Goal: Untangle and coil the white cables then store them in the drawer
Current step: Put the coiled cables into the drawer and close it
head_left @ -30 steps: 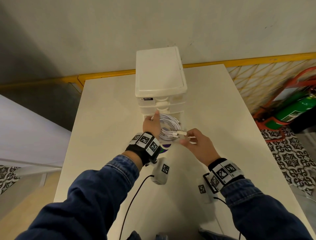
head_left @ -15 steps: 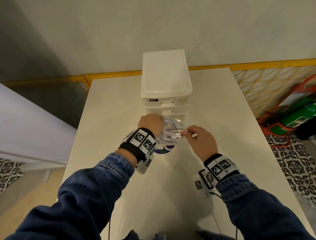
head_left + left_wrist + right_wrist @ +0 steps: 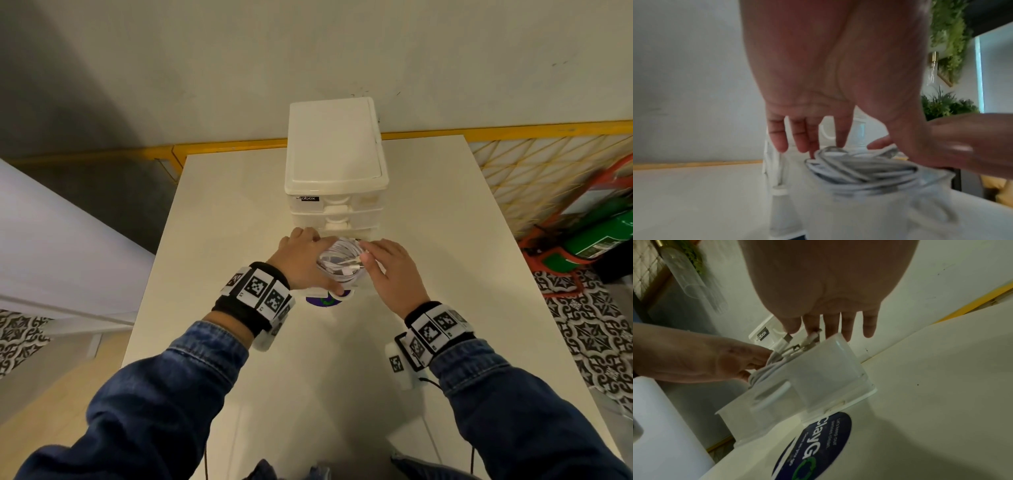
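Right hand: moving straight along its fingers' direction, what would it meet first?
Probably the coiled white cables at its fingertips, in the open translucent drawer; behind them, the white plastic drawer unit.

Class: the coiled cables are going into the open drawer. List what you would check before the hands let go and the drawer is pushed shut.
1. Bottom drawer pulled open: ok.
2. Coiled white cables bundled, no loose strands trailing out: ok.
3. Connectors below the drawer rim: not ok, they stick up above it.
4. Hands clear of the drawer: not ok. The left hand grips the coil and the right hand presses on the connectors.
5. Upper drawers shut: ok.
6. Coil resting on the drawer floor: cannot tell.
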Motion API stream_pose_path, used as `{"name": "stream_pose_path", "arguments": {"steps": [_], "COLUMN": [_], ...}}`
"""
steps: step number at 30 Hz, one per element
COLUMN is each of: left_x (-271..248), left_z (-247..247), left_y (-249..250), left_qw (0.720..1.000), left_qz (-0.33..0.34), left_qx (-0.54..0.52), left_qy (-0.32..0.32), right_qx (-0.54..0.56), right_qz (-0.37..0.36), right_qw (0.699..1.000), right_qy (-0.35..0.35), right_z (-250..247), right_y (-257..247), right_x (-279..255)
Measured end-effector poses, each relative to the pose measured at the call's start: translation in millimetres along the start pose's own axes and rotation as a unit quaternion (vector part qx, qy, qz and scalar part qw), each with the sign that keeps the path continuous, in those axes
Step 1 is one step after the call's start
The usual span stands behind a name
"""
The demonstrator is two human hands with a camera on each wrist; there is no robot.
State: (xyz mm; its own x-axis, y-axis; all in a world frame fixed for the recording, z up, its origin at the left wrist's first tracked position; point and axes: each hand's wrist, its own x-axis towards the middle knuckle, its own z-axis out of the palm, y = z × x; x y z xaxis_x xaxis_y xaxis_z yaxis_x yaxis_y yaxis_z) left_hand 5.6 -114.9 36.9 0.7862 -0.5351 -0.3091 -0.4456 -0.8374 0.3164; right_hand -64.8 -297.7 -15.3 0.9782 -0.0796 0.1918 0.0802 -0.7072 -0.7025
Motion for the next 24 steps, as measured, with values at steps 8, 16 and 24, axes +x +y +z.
{"name": "stream_pose_path", "arguments": {"steps": [8,16,24], "left_x": [1.9,0.8,-2.5], "left_z": [3.4,12.4,31.0], "left_y": [-10.6,-8.4,-5.7], "left_qw": [1.0,0.997,0.983], "left_qz": [0.01,-0.001,0.013], "left_qx": [0.011,-0.041,-0.097], "left_qy": [0.028,0.066,0.155], "right_qx": [-0.001,-0.021,-0.042], "right_qz": [0.03,0.037,0.021], "right_qw": [0.992,0.991,0.988], "right_qy": [-0.124,-0.13,-0.15], "right_z": [-5.3,-5.6,-6.1], "right_y": [4.2,4.8,10.4], "right_x": [-2.0,4.4,9.2]}}
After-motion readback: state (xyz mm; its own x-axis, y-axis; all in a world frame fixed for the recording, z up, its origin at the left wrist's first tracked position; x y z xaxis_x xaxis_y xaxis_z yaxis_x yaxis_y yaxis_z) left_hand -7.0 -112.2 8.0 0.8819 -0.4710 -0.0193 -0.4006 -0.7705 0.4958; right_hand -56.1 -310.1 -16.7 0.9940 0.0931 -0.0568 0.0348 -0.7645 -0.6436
